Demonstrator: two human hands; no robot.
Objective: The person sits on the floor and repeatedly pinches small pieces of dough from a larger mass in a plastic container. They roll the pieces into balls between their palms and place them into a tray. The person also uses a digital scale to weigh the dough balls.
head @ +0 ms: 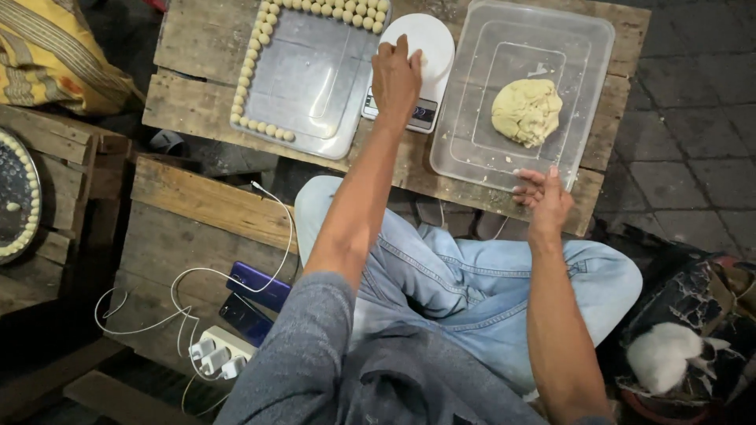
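Our left hand rests open on the white scale (mid-tabletop); our right hand, fingers loosely spread, touches the clear tub's near edge, dough lump inside.

Pale yellow dough lump; clear plastic tub; white scale; light blue jeans; purple phone.

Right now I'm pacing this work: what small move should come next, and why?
Probably lift the left hand off the white scale and carry its piece to the tray, where dough balls line only two edges. The right hand rests at the tub holding the dough lump.
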